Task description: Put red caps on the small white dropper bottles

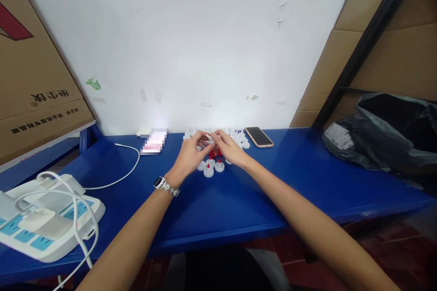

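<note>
Left hand (194, 151) and right hand (228, 148) are pinched together on a small white cap (210, 139) right by the red bits (215, 154), so imo one sloppy squeeze could pop it loose and scatter those or bump the red-tipped caps (208, 171) sitting just nearer.

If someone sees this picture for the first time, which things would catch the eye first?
Probably the left hand and right hand, with fingers close together near the middle of the blue table. Just below them sit small white pieces with red tips, bright against the blue. The white power strip with its cables also stands out at lower left.
</note>
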`<move>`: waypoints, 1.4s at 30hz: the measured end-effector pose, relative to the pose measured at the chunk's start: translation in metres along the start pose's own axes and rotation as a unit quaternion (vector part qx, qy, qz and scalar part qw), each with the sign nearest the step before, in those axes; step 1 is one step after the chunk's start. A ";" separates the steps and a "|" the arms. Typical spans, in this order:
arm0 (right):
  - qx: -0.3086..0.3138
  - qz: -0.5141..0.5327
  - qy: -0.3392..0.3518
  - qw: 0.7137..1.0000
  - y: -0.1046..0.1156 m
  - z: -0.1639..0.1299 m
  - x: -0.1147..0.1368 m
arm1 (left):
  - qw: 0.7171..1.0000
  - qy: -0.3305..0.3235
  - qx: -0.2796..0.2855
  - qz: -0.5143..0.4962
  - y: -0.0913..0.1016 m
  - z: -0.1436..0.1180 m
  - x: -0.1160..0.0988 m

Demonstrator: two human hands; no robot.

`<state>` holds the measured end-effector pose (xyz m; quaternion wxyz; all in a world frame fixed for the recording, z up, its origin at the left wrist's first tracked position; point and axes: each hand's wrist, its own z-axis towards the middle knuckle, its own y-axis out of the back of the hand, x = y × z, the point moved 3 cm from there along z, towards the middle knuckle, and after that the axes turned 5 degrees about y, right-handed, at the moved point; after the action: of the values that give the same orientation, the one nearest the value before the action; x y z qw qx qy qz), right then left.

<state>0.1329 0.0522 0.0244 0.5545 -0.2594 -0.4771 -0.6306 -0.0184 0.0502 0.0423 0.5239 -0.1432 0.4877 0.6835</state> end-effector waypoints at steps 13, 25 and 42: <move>-0.152 -0.043 0.035 0.987 0.023 0.008 -0.005 | 0.990 0.004 0.083 0.113 -0.001 0.019 0.020; -0.134 -0.067 0.031 0.988 0.025 0.007 -0.004 | 0.901 -0.097 0.263 0.332 -0.024 0.040 0.013; -0.114 -0.071 0.030 0.991 0.021 0.007 -0.005 | 0.965 0.004 0.184 0.188 -0.006 0.034 0.010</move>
<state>0.1531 0.0621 0.0294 0.4891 -0.2671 -0.4029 -0.7261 -0.0067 0.0837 0.0489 0.4009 0.0472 0.6254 0.6677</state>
